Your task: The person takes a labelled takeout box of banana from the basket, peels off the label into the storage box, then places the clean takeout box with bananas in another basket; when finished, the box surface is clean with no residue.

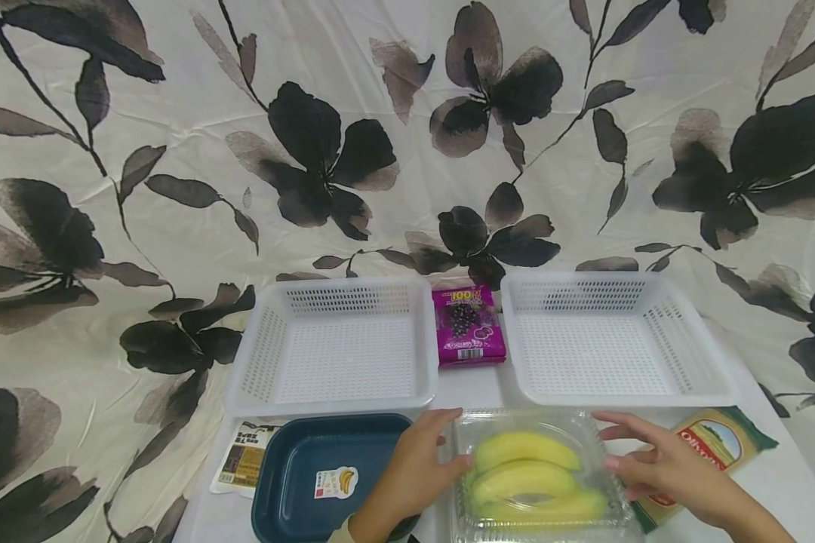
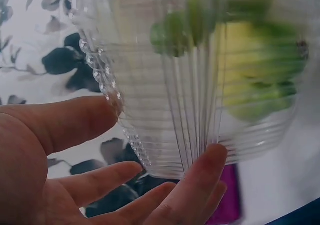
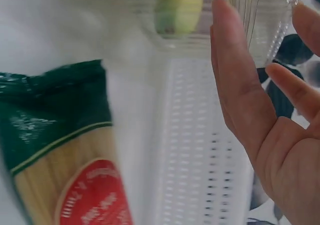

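A clear plastic clamshell box [image 1: 536, 520] of yellow bananas [image 1: 526, 483] sits at the front between my hands. My left hand [image 1: 414, 467] holds its left side; in the left wrist view the thumb meets the beaded rim and a fingertip [image 2: 215, 157] lies against the ribbed wall. On the opposite side my right hand [image 1: 672, 467] holds the box, one long finger [image 3: 232, 40] along its wall. Green parts of the bananas [image 2: 255, 70] show through the plastic. Partly behind my right hand lies a green-ended pasta bag [image 1: 727, 441].
Two white perforated baskets [image 1: 333, 411] [image 1: 625, 400] stand at the back, a purple grape-picture packet [image 1: 469, 328] between them. Left of the box is a dark blue tray [image 1: 299, 467] with a banana-picture label [image 1: 336, 483]. A white-and-brown packet [image 1: 241, 460] lies beside it. Floral cloth [image 1: 380, 151] hangs behind.
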Demonstrator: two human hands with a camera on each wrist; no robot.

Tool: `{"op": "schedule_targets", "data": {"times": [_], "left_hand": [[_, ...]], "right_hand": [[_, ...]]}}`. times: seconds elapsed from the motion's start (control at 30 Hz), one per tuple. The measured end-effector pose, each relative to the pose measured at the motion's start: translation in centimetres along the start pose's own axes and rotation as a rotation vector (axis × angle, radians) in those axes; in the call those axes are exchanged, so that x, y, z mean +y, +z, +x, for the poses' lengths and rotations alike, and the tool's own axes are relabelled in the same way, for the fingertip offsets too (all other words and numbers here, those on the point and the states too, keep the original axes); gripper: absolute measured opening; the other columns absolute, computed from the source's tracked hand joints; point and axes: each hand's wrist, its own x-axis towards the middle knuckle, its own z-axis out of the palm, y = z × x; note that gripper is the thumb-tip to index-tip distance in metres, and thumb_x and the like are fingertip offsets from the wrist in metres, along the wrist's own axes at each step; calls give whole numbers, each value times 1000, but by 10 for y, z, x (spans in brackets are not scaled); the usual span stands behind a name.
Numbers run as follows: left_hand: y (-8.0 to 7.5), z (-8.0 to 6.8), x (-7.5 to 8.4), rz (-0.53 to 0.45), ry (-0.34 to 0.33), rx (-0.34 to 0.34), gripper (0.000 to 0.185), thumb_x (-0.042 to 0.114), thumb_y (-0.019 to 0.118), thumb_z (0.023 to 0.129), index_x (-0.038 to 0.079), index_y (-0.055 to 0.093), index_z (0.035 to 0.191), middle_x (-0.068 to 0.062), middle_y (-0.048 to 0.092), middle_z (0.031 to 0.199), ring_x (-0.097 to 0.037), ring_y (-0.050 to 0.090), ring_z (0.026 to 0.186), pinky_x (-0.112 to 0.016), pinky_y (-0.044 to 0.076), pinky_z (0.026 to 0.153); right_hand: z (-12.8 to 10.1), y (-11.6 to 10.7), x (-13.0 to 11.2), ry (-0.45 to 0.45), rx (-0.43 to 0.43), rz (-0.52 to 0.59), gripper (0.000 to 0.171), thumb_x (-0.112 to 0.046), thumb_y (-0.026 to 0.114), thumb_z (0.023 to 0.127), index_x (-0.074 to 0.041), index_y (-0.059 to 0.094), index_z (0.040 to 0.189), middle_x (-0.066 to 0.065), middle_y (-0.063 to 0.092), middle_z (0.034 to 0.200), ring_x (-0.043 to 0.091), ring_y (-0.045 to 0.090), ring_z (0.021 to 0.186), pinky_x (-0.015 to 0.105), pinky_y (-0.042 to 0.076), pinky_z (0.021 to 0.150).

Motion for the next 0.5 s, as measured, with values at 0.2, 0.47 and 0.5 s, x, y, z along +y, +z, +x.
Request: {"op": "schedule_targets", "data": {"times": [0.2,0.47,0.5], "left_hand": [[-19,-5,11,-106,-74,-46,62,32,79,90,10,57,144,-17,55,147,-34,71,110,-40,64,78],[-45,-13,19,-134,-94,-41,61,42,76,91,20,57,146,-10,58,145,-32,67,115,-43,64,74],[-48,-13,19,-126,-86,-32,62,43,76,91,21,57,146,-10,58,145,-32,67,116,-42,63,74]], "right_hand": [[-6,-4,-18,28,-16,-8,64,-21,61,103,-14,31,159,31,44,147,22,72,106,43,64,78],[-6,0,-43,-25,-15,-46,60,-17,60,104,-11,34,158,32,45,145,19,72,105,41,64,77],[-4,1,-47,-36,-11,-50,60,-17,60,104,-11,34,158,32,45,145,18,72,105,41,64,77]]}}
